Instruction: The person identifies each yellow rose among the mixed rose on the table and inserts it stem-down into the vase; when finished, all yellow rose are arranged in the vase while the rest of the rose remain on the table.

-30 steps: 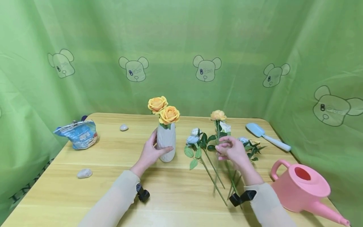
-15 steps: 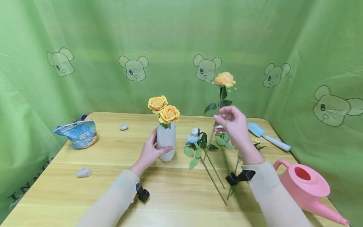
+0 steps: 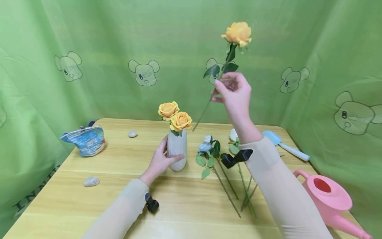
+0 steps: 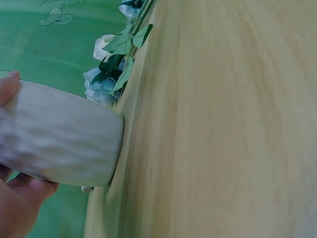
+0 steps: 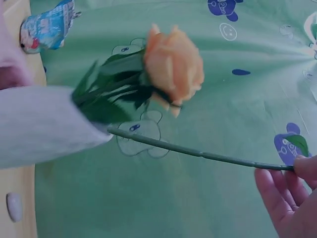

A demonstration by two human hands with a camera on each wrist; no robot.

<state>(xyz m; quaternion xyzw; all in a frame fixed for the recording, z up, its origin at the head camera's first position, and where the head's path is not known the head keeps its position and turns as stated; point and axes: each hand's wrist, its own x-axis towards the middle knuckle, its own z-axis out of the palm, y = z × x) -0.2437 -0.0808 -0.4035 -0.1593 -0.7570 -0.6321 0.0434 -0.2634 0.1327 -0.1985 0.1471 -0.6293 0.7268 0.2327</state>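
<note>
My left hand [image 3: 166, 155] grips a white ribbed vase [image 3: 177, 151] standing on the wooden table [image 3: 119, 186]; two orange roses [image 3: 175, 116] stand in it. The left wrist view shows the vase [image 4: 59, 136] lying between thumb and fingers [image 4: 22, 196]. My right hand [image 3: 223, 87] is raised high above the table and pinches the green stem of a third orange rose [image 3: 237, 33], bloom upward. The stem's lower end [image 3: 197, 125] hangs just right of the vase's blooms. In the right wrist view the stem [image 5: 198, 151] runs from my right hand [image 5: 296, 171] toward the vase [image 5: 44, 124].
Several pale blue and white flowers [image 3: 206, 144] with long stems lie right of the vase. A pink watering can [image 3: 328, 200] stands at the right front, a blue trowel [image 3: 282, 144] behind it. A blue bag [image 3: 85, 141] and two stones [image 3: 91, 181] lie to the left.
My right hand has lifted the orange rose from the pile on the table to well above the vase and moved it left. My left hand has stayed on the vase.
</note>
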